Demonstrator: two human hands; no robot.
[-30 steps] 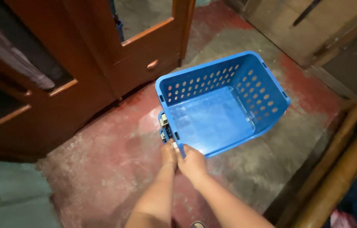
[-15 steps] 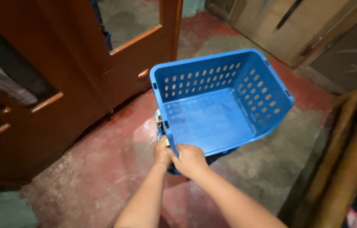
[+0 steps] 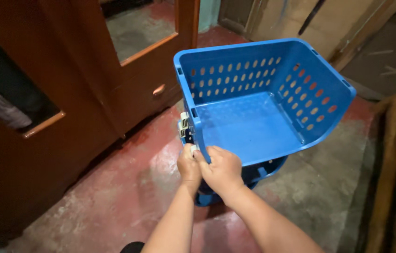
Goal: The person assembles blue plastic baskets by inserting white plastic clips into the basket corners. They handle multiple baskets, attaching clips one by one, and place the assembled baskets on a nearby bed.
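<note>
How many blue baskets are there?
2: one basket is gripped at its near corner by both hands; a second basket shows partly beneath it. More may be hidden below.

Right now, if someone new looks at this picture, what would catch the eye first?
First the bright blue basket, empty, with rows of oval holes in its walls, raised above the worn red floor in the middle of the view. Both hands meet at its near corner: the left hand and the right hand grip the rim side by side. To the left stands a dark wooden cabinet.
</note>
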